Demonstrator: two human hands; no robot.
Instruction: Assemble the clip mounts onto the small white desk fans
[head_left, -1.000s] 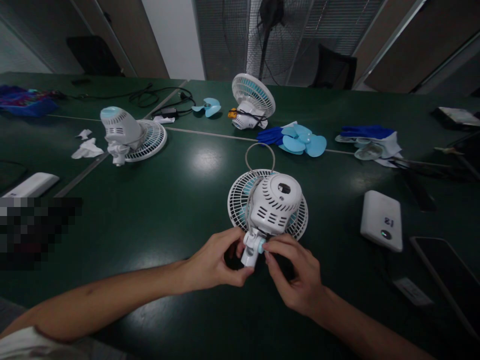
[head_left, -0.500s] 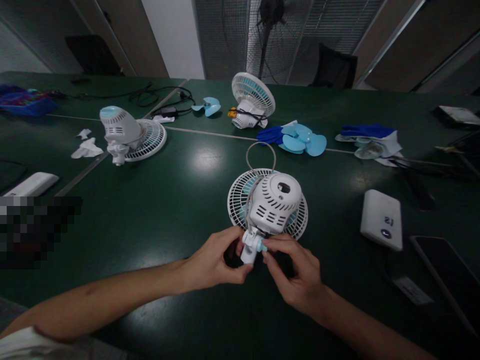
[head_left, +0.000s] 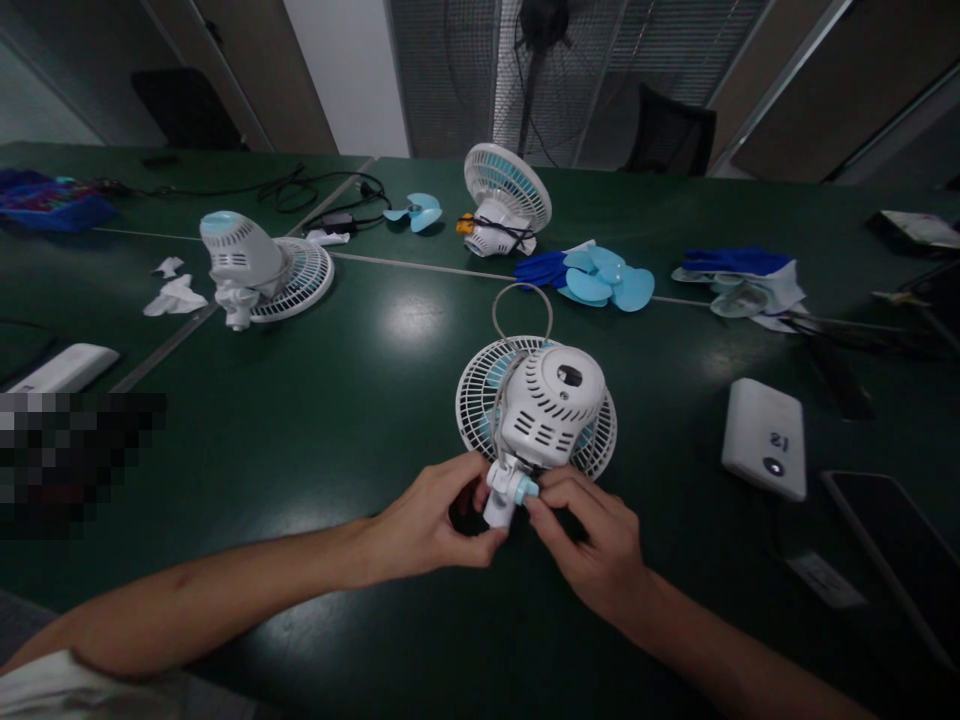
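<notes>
A white fan [head_left: 551,405] lies grille-down on the green table in front of me, its motor housing facing up and a thin grey cord looped behind it. At its near end is a white pivot joint [head_left: 498,508] with a light blue knob [head_left: 526,490] on its right side. My left hand [head_left: 431,520] grips the joint from the left, thumb at its lower end and fingers behind it. From the right, the thumb and bent fingers of my right hand [head_left: 596,540] are closed at the knob's outer end. The fingertips behind the joint are partly hidden.
Two more white fans, one at left [head_left: 240,260] and one at back [head_left: 502,200], stand on the table. Light blue fan blades [head_left: 607,278] lie by blue gloves [head_left: 540,268]. A white power bank [head_left: 765,438] and a dark phone [head_left: 892,550] are at right.
The right thumb and fingers have shifted slightly on the knob, showing more of it. The left hand and the fan stay almost where they were.
</notes>
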